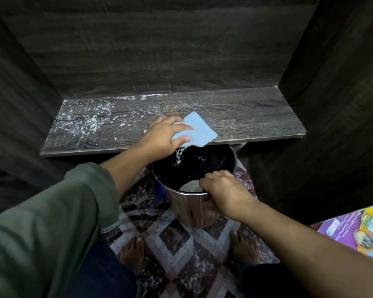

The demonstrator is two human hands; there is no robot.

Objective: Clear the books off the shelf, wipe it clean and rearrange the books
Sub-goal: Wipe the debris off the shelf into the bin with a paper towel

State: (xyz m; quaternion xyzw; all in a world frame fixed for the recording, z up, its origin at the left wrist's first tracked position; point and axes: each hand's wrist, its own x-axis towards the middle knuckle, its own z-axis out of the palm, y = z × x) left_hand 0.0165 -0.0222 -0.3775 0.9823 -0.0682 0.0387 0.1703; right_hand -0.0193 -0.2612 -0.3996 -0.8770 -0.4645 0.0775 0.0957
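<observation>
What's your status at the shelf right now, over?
Left hand grips blue cloth at front edge of shelf. Right hand holds metal bin below. No books on it; white crumbs on left side.

olive-green left sleeve with a pale stitched cuff, dark blue trousers, bare feet
</observation>
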